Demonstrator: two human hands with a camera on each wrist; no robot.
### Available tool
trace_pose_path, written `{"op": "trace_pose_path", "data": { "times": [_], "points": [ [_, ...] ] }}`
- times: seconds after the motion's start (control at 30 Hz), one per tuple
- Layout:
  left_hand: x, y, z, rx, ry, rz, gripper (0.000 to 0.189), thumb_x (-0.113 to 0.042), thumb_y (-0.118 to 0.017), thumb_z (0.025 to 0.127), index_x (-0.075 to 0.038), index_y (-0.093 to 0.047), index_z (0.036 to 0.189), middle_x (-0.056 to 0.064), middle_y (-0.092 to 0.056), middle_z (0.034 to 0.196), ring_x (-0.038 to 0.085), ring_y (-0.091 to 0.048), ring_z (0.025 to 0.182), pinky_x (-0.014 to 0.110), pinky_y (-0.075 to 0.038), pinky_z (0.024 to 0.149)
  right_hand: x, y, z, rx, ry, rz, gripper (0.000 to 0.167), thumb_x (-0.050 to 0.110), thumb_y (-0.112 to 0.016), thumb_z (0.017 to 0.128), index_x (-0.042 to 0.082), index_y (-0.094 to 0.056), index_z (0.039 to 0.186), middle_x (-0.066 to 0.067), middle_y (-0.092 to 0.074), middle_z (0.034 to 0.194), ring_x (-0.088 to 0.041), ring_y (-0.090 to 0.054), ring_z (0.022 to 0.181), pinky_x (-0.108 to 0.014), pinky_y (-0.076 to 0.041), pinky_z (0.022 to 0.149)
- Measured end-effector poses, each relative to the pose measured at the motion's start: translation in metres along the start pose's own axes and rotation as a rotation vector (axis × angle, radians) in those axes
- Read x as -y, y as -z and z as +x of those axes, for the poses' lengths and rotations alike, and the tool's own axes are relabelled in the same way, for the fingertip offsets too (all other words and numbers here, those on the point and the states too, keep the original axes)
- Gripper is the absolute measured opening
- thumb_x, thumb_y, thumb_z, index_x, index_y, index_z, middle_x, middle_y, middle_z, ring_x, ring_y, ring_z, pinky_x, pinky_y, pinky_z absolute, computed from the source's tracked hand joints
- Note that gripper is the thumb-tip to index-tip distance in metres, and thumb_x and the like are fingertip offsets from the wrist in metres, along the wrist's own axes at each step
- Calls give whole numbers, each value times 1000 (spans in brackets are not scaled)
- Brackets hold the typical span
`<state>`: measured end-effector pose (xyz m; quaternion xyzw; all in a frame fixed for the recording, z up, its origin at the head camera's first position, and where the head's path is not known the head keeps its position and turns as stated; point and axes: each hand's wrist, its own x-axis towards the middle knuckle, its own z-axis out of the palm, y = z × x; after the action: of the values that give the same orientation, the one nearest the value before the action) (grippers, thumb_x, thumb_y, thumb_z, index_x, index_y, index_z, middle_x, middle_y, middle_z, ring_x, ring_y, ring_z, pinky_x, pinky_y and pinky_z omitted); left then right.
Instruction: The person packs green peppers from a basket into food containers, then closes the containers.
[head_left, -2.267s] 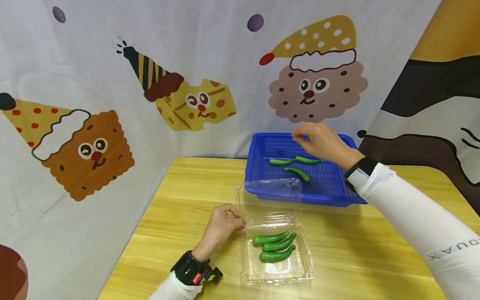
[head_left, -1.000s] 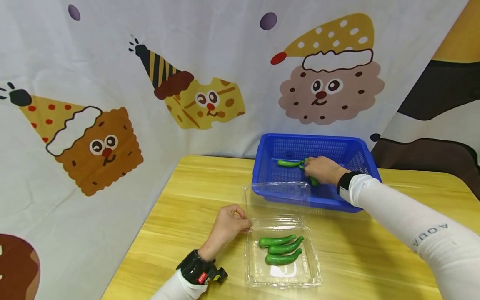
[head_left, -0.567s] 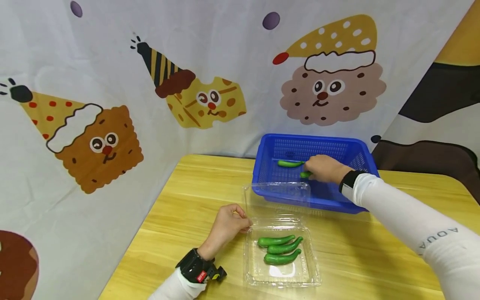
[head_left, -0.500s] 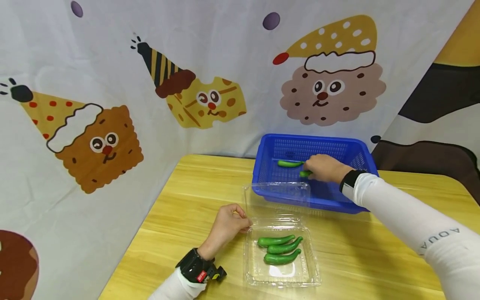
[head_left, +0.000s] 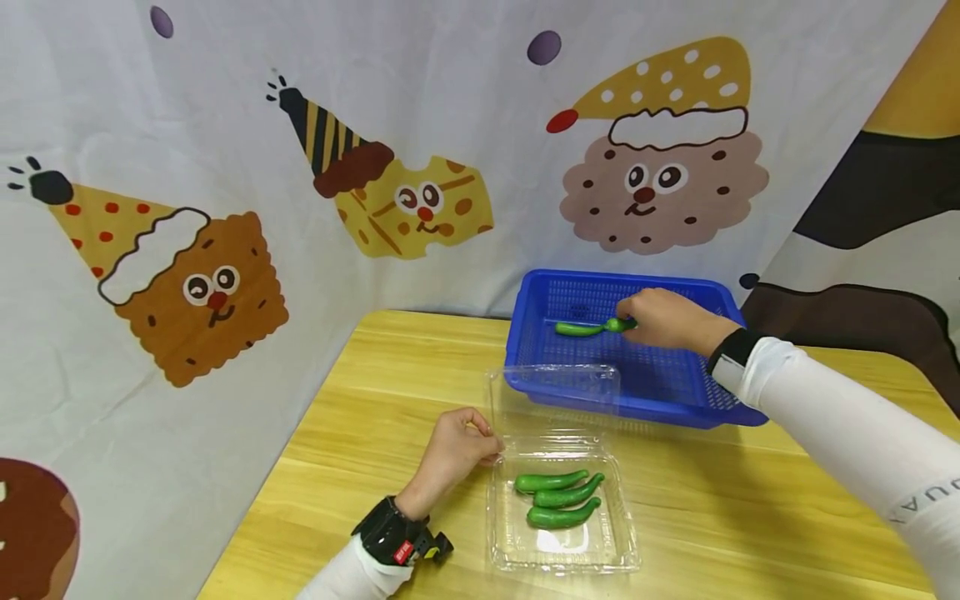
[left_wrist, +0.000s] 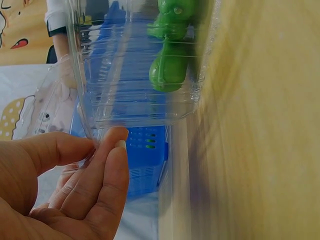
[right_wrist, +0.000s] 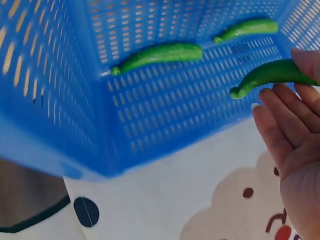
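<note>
My right hand point(head_left: 663, 319) is over the blue basket point(head_left: 600, 408) and pinches a green chili pepper point(right_wrist: 272, 76) between thumb and fingers. Two more peppers lie on the basket floor in the right wrist view, a nearer pepper point(right_wrist: 160, 56) and a farther pepper point(right_wrist: 248, 30). In the head view my hand partly hides that area. With thumb and fingertips my left hand point(head_left: 453, 454) pinches the left edge of a clear plastic clamshell container point(head_left: 600, 554), near its hinge. The container's lid point(head_left: 551, 396) stands raised. Three peppers point(head_left: 564, 514) lie side by side in its base.
Both containers stand on a yellow wood-grain table point(head_left: 375, 383), the basket behind the clamshell. A white cloth point(head_left: 420, 75) with cartoon food prints hangs behind the table and along its left. The raised lid overlaps the basket's front wall in view.
My right hand came down into the basket, took hold of the front pepper and has lifted it slightly backward. My left hand keeps its pinch on the container. The view shifted a little.
</note>
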<state>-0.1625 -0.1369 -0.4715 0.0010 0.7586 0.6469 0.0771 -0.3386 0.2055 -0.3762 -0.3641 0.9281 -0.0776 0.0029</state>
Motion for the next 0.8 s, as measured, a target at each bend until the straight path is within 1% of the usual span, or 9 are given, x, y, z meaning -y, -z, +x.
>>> {"op": "trace_pose_path", "data": {
  "times": [0.1,0.2,0.27,0.33,0.37,0.5,0.57,0.7,0.8],
  "points": [
    [1,-1,0,2,-4,7,17,7,-75,81,1,-60,85,16,-75,76,20,-73,67,49,-68,72,4,10,-7,-18,-9,-8,10,8,-82,86,8,-75,93,-1,-72,86,-17,-66,77,-47,-63,74],
    [1,-1,-1,1,0,9,17,8,-75,81,1,-60,86,15,-75,77,21,-74,68,48,-68,72,8,19,-13,-50,-13,8,9,10,-82,89,9,-75,94,1,-71,85,-16,-65,73,-43,-62,71],
    [2,-1,-2,0,3,8,17,8,-76,81,1,-60,86,15,-75,77,21,-74,68,47,-68,71,10,25,-17,-83,-11,13,10,12,-82,90,9,-74,96,2,-69,83,-15,-61,69,-39,-59,65],
    [2,-2,-2,0,5,5,17,8,-76,81,1,-60,86,15,-75,77,21,-74,68,45,-68,71,12,30,-21,-131,-8,19,14,13,-82,90,8,-74,100,1,-71,84,-15,-62,68,-38,-58,63],
    [2,-2,-2,0,4,5,18,8,-76,81,1,-60,86,15,-75,77,20,-74,68,45,-68,71,13,33,-23,-158,-5,20,16,13,-82,90,6,-74,102,-1,-72,85,-17,-64,69,-39,-59,63],
    [3,-2,-1,-2,1,6,17,7,-75,81,1,-60,86,15,-75,75,19,-73,67,46,-68,71,18,44,-31,-271,12,41,25,12,-85,88,2,-75,108,-7,-77,94,-25,-73,84,-47,-65,72],
    [3,-2,-1,-2,1,7,17,7,-75,81,0,-60,85,14,-75,75,19,-73,66,48,-68,71,20,49,-35,-304,21,61,25,10,-85,87,2,-75,108,-8,-77,94,-27,-74,86,-48,-65,73],
    [2,-2,0,3,-1,5,16,7,-75,81,1,-60,85,15,-75,75,19,-73,66,49,-68,72,24,53,-44,-358,15,84,25,8,-87,86,4,-75,107,-5,-77,93,-23,-74,85,-45,-64,70],
    [2,-2,0,6,-2,0,16,8,-74,81,1,-60,86,16,-75,76,19,-73,67,49,-68,71,27,52,-49,-385,-13,108,27,8,-88,84,5,-74,107,-3,-76,92,-21,-73,85,-41,-63,69]
  ]
}}
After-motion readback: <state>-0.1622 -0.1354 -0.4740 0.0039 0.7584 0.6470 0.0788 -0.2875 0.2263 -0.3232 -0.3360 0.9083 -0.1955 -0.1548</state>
